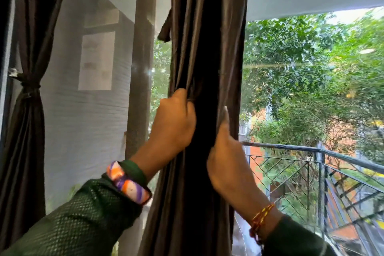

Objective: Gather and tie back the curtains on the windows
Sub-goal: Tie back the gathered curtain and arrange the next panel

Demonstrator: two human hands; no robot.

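Note:
A dark brown curtain hangs gathered in folds down the middle of the window. My left hand grips its left edge, fingers curled into the folds. On the curtain's right edge my right hand wraps around the fabric, thumb up along it and fingers hidden behind. A short strip of the same brown fabric sticks out from the curtain's upper left. At the far left, a second brown curtain is cinched at mid-height by a tie.
A grey pillar stands outside between the two curtains. Behind the glass on the right runs a metal balcony railing, with green trees beyond. A pale wall with a window shows at the left.

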